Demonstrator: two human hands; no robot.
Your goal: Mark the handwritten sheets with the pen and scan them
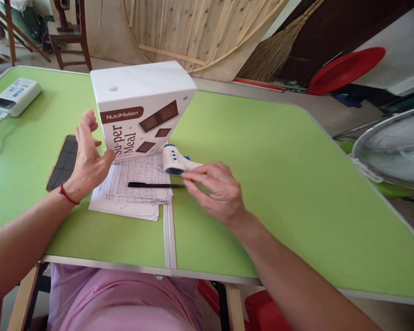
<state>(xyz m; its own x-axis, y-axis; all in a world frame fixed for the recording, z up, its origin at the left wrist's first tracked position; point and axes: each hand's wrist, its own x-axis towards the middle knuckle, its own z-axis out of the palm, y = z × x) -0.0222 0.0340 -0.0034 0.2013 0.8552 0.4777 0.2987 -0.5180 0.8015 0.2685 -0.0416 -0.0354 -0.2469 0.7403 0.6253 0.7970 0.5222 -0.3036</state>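
Note:
My left hand (91, 156) is open beside the left edge of a white box (143, 80) with brown lettering and brown bar pictures. Its thumb is at the box's lower corner; whether it touches cannot be made out. The box stands upright, partly over handwritten sheets of paper (134, 179). My right hand (217, 191) is closed around the handle of a white and blue infrared thermometer (172, 158), the handle partly hidden by the fingers. A black pen (152, 185) lies across the papers, its right end close to my right thumb.
Left of the papers, a dark phone (64, 163) lies on the green table (279, 184). A white power bank (17, 96) with a cable sits at the far left. Beyond the table are a wooden chair (69, 41), a straw broom (276, 50) and a fan (393, 147).

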